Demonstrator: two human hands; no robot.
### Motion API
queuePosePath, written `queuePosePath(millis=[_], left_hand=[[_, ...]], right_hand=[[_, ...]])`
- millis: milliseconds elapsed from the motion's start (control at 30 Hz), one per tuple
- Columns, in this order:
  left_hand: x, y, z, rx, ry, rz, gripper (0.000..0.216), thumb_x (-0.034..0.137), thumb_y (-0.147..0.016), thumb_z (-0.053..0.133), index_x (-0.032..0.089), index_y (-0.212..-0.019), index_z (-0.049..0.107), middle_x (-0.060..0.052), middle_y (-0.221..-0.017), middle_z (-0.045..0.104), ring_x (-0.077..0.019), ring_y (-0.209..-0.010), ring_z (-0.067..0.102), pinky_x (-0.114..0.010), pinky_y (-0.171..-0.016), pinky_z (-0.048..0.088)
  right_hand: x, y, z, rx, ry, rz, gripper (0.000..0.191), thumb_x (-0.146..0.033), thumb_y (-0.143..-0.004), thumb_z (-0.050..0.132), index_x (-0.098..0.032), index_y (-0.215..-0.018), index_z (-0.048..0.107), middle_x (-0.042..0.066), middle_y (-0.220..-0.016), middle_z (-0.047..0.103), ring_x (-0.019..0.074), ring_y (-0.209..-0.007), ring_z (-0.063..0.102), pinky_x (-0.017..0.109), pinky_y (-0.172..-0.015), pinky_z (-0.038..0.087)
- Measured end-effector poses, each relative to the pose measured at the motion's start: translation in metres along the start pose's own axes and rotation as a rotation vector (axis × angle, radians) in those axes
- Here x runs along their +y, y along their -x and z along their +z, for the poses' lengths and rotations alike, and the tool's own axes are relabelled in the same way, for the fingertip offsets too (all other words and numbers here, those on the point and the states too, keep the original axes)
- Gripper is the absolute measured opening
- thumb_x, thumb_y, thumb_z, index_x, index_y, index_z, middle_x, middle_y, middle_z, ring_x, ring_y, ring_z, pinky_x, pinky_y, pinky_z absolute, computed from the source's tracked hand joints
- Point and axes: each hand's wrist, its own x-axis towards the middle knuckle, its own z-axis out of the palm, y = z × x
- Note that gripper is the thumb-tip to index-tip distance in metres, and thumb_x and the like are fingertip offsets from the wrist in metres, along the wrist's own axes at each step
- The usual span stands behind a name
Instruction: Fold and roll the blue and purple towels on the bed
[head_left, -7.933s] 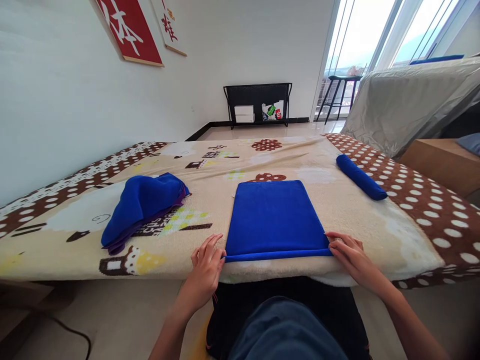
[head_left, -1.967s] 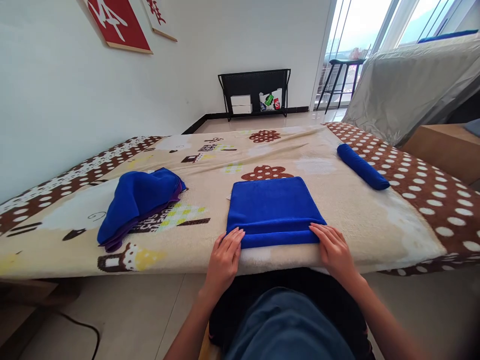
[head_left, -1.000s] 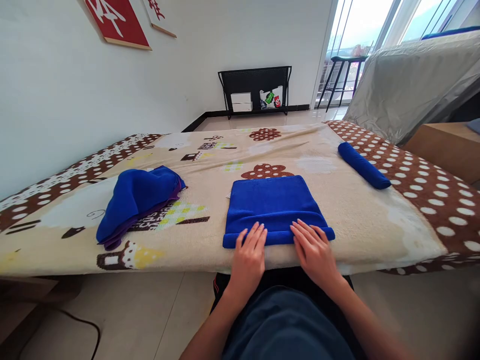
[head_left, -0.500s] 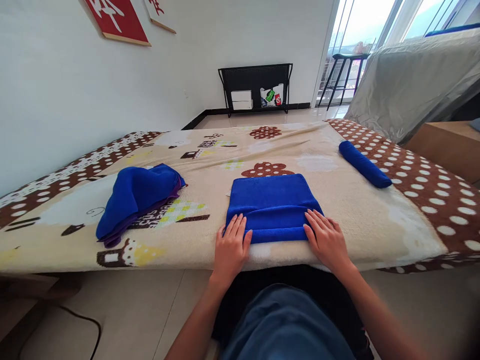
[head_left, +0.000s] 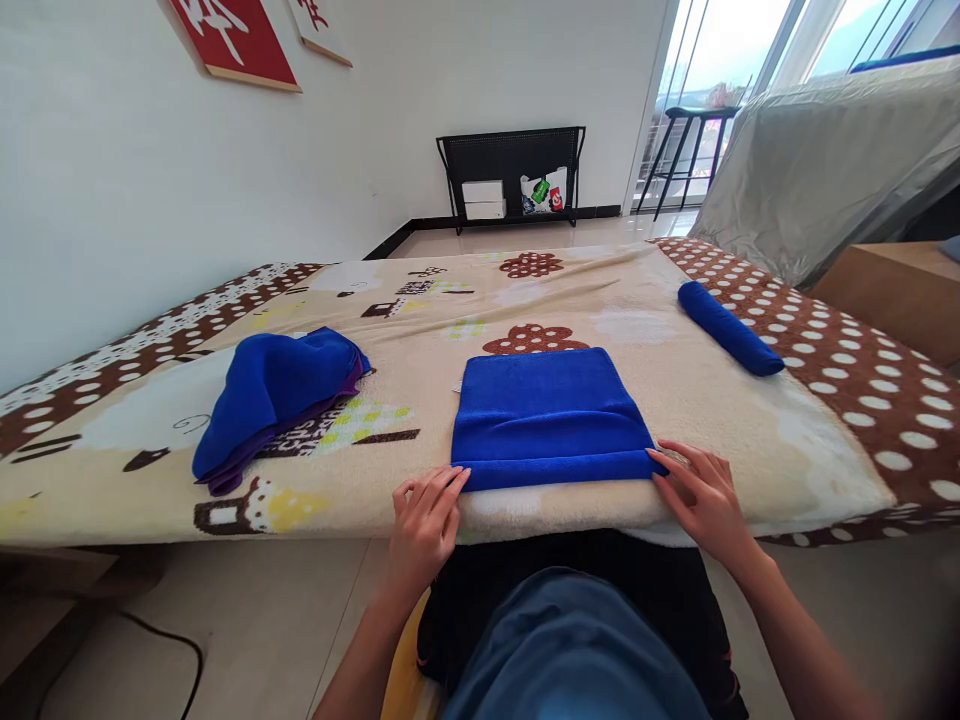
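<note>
the towel [head_left: 547, 405] lies on the blanket [head_left: 675, 390] at its near edge, with the near part rolled into a low ridge. half a second earlier both hands lay palm-down on top of that ridge; now they sit further apart, at its two ends. the left hand [head_left: 421, 515] is loosely curled, fingertips touching the ridge's left end, gripping nothing. the right hand [head_left: 701, 495] is open with fingers spread, tips touching the right end. the towel has not shifted. the cloth pile [head_left: 274, 395] at the left and the rolled towel [head_left: 729, 328] at the far right are unchanged.
</note>
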Motion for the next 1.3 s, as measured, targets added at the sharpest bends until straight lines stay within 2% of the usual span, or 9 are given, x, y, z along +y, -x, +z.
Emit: queuePosePath(millis=[233, 400, 700, 867, 1000, 1133, 1233, 1300], left_hand=[[0.002, -0.015, 0.005, -0.015, 0.033, -0.108, 0.036, 0.015, -0.092, 0.047, 0.023, -0.124, 0.061, -0.008, -0.120, 0.069, -0.0254, -0.117, 0.060, -0.042, -0.102, 0.035], [0.001, -0.019, 0.011, -0.010, 0.128, -0.183, 0.032, 0.016, -0.094, 0.042, 0.022, -0.119, 0.061, -0.009, -0.119, 0.067, -0.0246, -0.116, 0.057, -0.042, -0.101, 0.036], [0.002, -0.016, 0.009, -0.012, 0.140, -0.231, 0.028, 0.018, -0.093, 0.043, 0.023, -0.113, 0.062, -0.008, -0.115, 0.067, -0.0271, -0.114, 0.054, -0.046, -0.102, 0.033], [0.004, -0.015, 0.002, -0.023, 0.148, -0.217, 0.027, 0.016, -0.090, 0.041, 0.022, -0.106, 0.062, -0.008, -0.108, 0.068, -0.0262, -0.109, 0.054, -0.045, -0.100, 0.033], [0.005, -0.014, -0.010, -0.055, 0.166, -0.190, 0.026, 0.012, -0.086, 0.036, 0.022, -0.091, 0.060, -0.005, -0.094, 0.068, -0.0243, -0.098, 0.056, -0.044, -0.094, 0.033], [0.012, -0.019, -0.016, -0.115, 0.101, -0.234, 0.025, 0.008, -0.083, 0.037, 0.022, -0.084, 0.058, -0.003, -0.087, 0.067, -0.0241, -0.093, 0.056, -0.046, -0.092, 0.030], [0.026, -0.026, -0.013, -0.009, -0.054, -0.300, 0.024, 0.006, -0.081, 0.044, 0.022, -0.088, 0.061, -0.007, -0.100, 0.068, -0.0290, -0.104, 0.056, -0.051, -0.094, 0.028], [0.040, -0.031, -0.008, 0.070, -0.125, -0.312, 0.028, 0.004, -0.082, 0.047, 0.022, -0.097, 0.063, -0.010, -0.114, 0.067, -0.0324, -0.114, 0.054, -0.053, -0.097, 0.028]], right_hand=[[0.001, -0.007, -0.003, -0.089, 0.004, 0.016, 0.037, -0.031, -0.092, 0.057, -0.028, -0.128, 0.062, 0.006, -0.132, 0.060, 0.0251, -0.114, 0.058, 0.043, -0.095, 0.044], [0.003, -0.011, 0.002, -0.073, 0.023, 0.031, 0.029, -0.029, -0.093, 0.055, -0.027, -0.121, 0.064, 0.006, -0.128, 0.062, 0.0243, -0.110, 0.059, 0.042, -0.093, 0.044], [0.001, -0.017, 0.002, -0.060, 0.028, 0.026, 0.020, -0.027, -0.092, 0.054, -0.024, -0.108, 0.065, 0.008, -0.129, 0.061, 0.0246, -0.107, 0.060, 0.041, -0.089, 0.044], [-0.003, -0.016, -0.005, -0.095, -0.027, 0.021, 0.018, -0.025, -0.092, 0.052, -0.022, -0.106, 0.062, 0.009, -0.133, 0.057, 0.0256, -0.110, 0.057, 0.043, -0.092, 0.042], [-0.009, -0.015, -0.013, -0.153, -0.081, 0.006, 0.017, -0.023, -0.092, 0.046, -0.022, -0.100, 0.061, 0.009, -0.137, 0.053, 0.0259, -0.112, 0.054, 0.044, -0.092, 0.040], [-0.017, -0.018, -0.015, -0.163, -0.051, 0.010, 0.016, -0.021, -0.091, 0.045, -0.022, -0.094, 0.061, 0.008, -0.135, 0.055, 0.0270, -0.115, 0.053, 0.045, -0.093, 0.039], [-0.027, -0.021, -0.011, -0.076, 0.032, 0.043, 0.015, -0.018, -0.088, 0.051, -0.022, -0.097, 0.062, 0.009, -0.131, 0.058, 0.0271, -0.112, 0.056, 0.046, -0.095, 0.038], [-0.037, -0.023, -0.004, 0.013, 0.070, 0.065, 0.022, -0.013, -0.086, 0.052, -0.022, -0.103, 0.062, 0.009, -0.127, 0.061, 0.0259, -0.110, 0.058, 0.045, -0.095, 0.038]])
